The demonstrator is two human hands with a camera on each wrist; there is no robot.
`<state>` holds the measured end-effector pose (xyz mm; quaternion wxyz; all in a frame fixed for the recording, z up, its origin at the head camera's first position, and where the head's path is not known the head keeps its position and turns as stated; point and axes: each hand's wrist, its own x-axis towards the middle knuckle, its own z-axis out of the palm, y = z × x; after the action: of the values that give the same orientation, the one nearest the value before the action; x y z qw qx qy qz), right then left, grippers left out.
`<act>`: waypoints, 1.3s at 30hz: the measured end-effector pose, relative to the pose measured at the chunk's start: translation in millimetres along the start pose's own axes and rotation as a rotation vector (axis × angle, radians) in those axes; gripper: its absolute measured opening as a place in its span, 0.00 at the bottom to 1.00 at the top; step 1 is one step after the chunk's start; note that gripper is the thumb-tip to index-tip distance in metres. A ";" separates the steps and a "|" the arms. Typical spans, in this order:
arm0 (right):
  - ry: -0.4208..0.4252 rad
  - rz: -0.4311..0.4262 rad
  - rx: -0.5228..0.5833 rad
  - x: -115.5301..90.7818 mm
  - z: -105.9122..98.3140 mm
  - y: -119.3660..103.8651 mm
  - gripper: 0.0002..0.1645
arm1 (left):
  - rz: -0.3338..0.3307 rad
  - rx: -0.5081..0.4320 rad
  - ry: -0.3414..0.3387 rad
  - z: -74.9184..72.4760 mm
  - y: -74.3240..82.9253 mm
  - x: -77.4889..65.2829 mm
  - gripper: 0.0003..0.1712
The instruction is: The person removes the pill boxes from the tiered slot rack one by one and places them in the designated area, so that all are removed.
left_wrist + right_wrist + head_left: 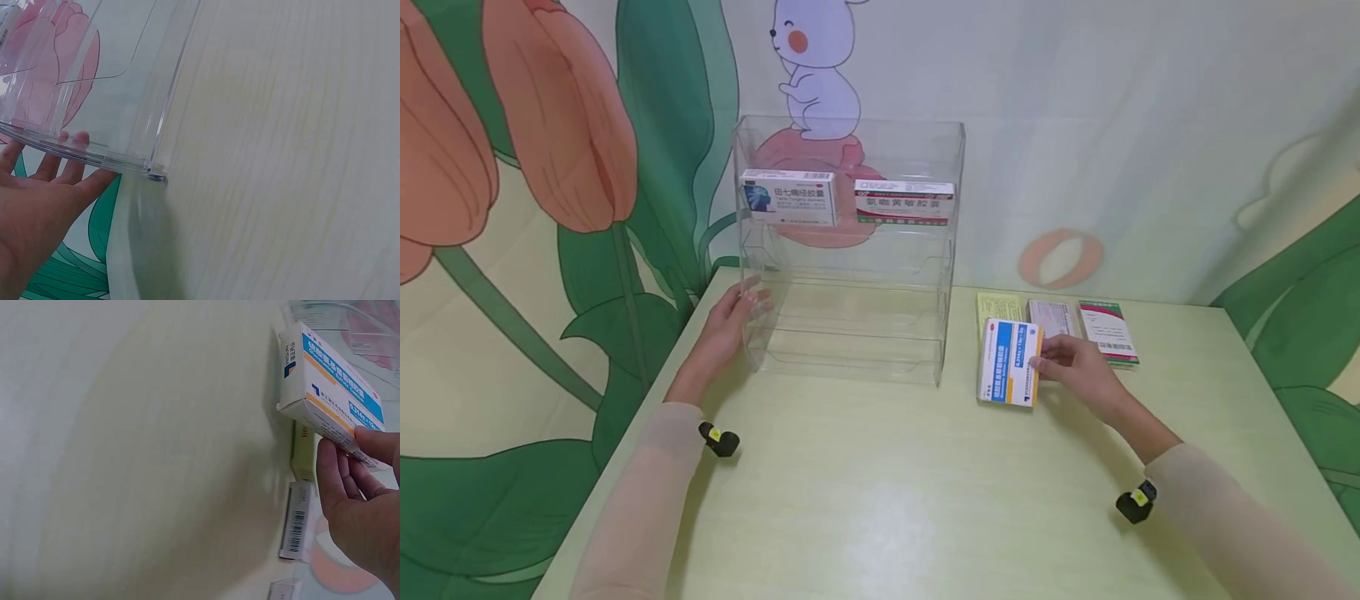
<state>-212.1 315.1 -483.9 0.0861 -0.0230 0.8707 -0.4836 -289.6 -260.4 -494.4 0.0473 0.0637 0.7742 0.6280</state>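
Right hand [1078,373]: partly closed; blue-and-white box [1009,362] pinched at its 3 o'clock edge, thumb on the printed face, fingers behind.
Box position: at 4 o'clock of the clear rack [842,350]; tilted, apparently clear of the table [880,492].
Box handling: judged light; thin card, fairly stiff, likely dented if squeezed mid-face. Surface judged smooth, slightly slippery. Contents not seen.
Best hold: edge pinch considered adequate; light pressure near a corner or fold advised, face left uncovered.
Left hand [724,323]: fingers loosely extended, rested against the rack's 8 o'clock side.
Rack handling: judged rigid, easily nudged, scratchable; best steadied by a side wall.
Other boxes [1108,329]: three seen on the table, between 12 and 3 o'clock of the pinched one.
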 end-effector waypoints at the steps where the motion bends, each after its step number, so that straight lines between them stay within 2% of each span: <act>1: -0.005 0.008 0.006 0.2 1.4 3.2 0.25 | -0.001 -0.004 -0.002 0.2 1.1 0.2 0.37; 9: -0.034 0.096 0.066 4.4 4.9 16.8 0.28 | -0.003 -0.002 0.005 0.8 5.4 1.0 0.37; 14: -0.050 0.148 0.106 3.2 5.3 15.8 0.25 | -0.012 -0.010 0.007 0.7 4.6 1.2 0.37; 21: -0.086 0.191 0.053 -3.1 10.4 6.1 0.26 | 0.005 -0.006 0.009 -0.6 3.9 0.2 0.38; 27: -0.086 0.220 -0.004 -6.4 14.6 -2.3 0.24 | 0.011 -0.041 -0.002 0.1 3.6 0.3 0.37; 39: -0.102 0.219 -0.070 -4.6 20.2 -1.7 0.22 | -0.003 -0.035 0.004 1.1 0.5 -0.2 0.36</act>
<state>-204.2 297.9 -492.3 0.1817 0.0449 0.8788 -0.4389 -289.2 -259.2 -494.1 0.0478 0.0603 0.7633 0.6415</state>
